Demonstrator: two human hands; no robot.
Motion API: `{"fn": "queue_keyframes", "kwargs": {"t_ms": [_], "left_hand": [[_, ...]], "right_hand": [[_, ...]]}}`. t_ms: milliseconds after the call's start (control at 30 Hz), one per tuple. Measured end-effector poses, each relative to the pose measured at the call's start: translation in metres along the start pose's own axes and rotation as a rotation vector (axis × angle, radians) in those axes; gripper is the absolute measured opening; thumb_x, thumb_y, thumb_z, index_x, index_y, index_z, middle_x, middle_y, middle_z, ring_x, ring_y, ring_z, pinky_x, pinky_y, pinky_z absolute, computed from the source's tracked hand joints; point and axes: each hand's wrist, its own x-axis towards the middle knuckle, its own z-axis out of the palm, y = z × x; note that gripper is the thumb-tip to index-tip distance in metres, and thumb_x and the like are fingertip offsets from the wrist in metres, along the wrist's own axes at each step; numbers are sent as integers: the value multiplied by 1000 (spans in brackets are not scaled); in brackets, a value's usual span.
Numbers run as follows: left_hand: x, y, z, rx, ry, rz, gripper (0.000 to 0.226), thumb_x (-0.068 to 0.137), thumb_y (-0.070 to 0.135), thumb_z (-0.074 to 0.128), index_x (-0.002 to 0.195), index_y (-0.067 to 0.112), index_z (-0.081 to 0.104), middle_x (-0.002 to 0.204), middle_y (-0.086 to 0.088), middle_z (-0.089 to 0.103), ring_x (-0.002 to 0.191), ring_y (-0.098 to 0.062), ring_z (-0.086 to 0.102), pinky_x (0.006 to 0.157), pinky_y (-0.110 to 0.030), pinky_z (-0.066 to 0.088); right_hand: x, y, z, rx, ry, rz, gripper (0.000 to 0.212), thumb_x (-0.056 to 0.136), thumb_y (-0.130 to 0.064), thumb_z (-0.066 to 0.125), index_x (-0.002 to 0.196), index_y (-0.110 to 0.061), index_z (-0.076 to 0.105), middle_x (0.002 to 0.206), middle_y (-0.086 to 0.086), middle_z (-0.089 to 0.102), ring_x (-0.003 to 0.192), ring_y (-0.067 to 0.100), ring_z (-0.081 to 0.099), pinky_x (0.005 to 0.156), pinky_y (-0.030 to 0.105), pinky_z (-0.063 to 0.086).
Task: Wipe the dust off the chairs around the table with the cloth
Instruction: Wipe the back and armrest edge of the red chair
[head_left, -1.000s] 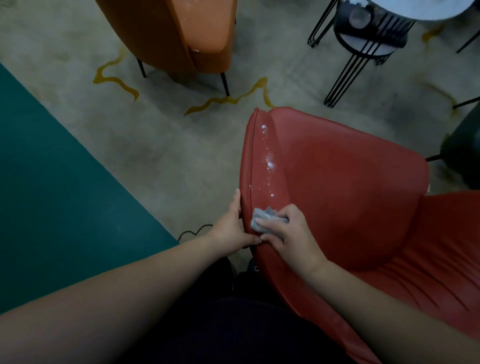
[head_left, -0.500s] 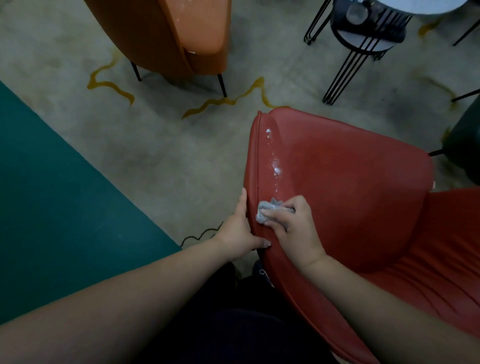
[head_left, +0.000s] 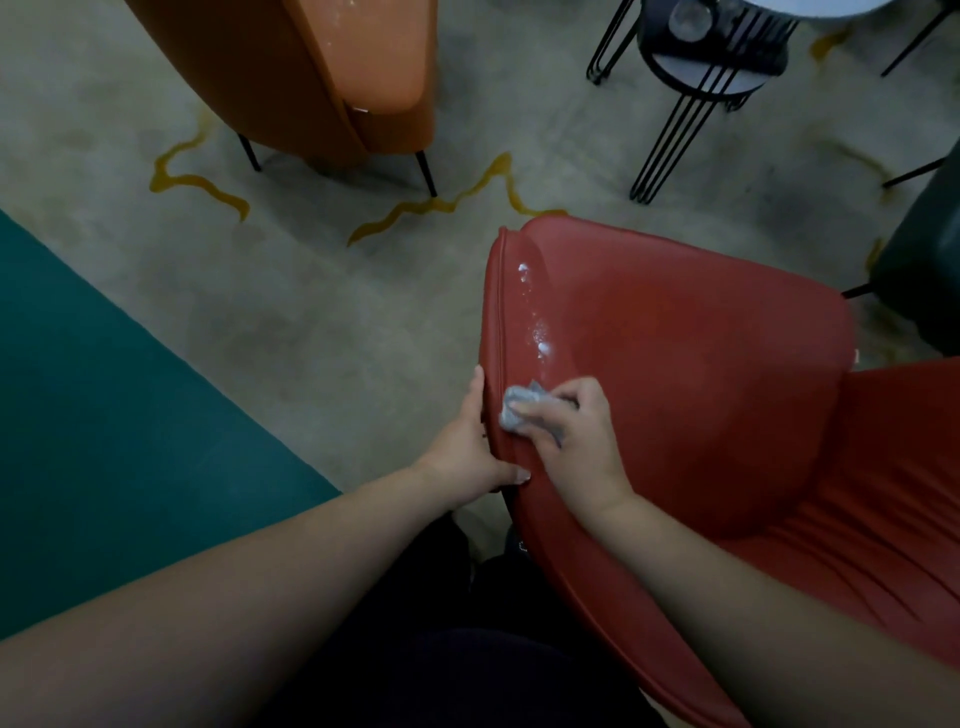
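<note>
The cloth (head_left: 519, 410), small and grey, lies bunched against the red chair (head_left: 675, 374) backrest beside its left edge. The left hand (head_left: 467, 447) grips that edge, fingers straight behind, thumb in front; the right hand (head_left: 576, 441) curls its fingers over the cloth, pressing it below white dust specks (head_left: 540, 332).

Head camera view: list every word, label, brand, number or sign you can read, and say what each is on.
None: no readable text anywhere.
Red chair: no label, only white dust specks.
Cloth: plain grey.
Orange chair: a small pale tab, too small to read.
</note>
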Motion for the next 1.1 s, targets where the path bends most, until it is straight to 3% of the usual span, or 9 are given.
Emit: {"fn": "queue_keyframes", "kwargs": {"t_ms": [100,200,367,500,667,767,833,900,1100], "left_hand": [[2,-1,1,-22,-1,6,131,69,-8,79,150,30,-16,100,22,48,88,-11,67,71,-24,57],[6,4,-4,6,2,14,129,69,-5,80,151,31,-14,112,19,48,88,-13,67,77,-25,57],[17,20,-24,109,-5,51,131,69,2,82,150,36,-15,143,8,38,110,-30,62,93,-47,52],[27,29,-32,184,-34,46,133,67,7,85,150,33,-16,154,4,31,115,-29,59,94,-43,52],[28,28,-32,190,-56,52,133,68,6,84,150,33,-16,156,6,25,119,-30,57,97,-45,50],[31,27,-31,194,-48,64,133,68,5,84,149,35,-17,153,5,30,115,-25,60,96,-44,50],[35,25,-28,211,-30,69,133,69,5,84,150,32,-17,150,4,34,118,-18,56,98,-42,49],[37,24,-25,237,4,78,132,67,6,85,151,27,-15,151,3,35,124,-8,44,103,-38,45],[41,22,-21,280,69,50,134,63,9,88,152,25,-11,148,1,40,131,-12,42,98,-17,35]], "right_hand": [[43,-6,8,45,40,73,24,75,-3,77,95,-15,76,98,7,41,98,32,50,91,32,44],[43,-6,9,67,53,78,27,77,-3,75,100,-17,75,99,5,41,99,32,50,92,34,45],[4,-2,7,71,41,53,27,74,-1,77,95,-18,76,98,2,44,95,26,50,88,26,41],[48,-10,14,38,61,87,21,75,-6,77,92,-18,77,98,4,44,97,29,47,87,19,33],[47,-7,15,87,82,99,26,78,-5,74,101,-18,75,100,4,44,99,24,50,92,21,39],[36,0,10,183,302,220,35,84,-9,68,111,-32,67,99,-9,39,95,15,50,93,11,38],[51,5,11,263,389,364,34,90,-16,63,117,-36,63,102,-11,38,96,20,56,95,25,47],[72,6,18,268,290,394,31,93,-21,60,123,-29,63,107,-4,39,101,26,56,96,40,48],[60,8,27,131,189,172,34,94,-19,60,127,-28,61,107,4,41,103,28,48,96,31,42]]}}
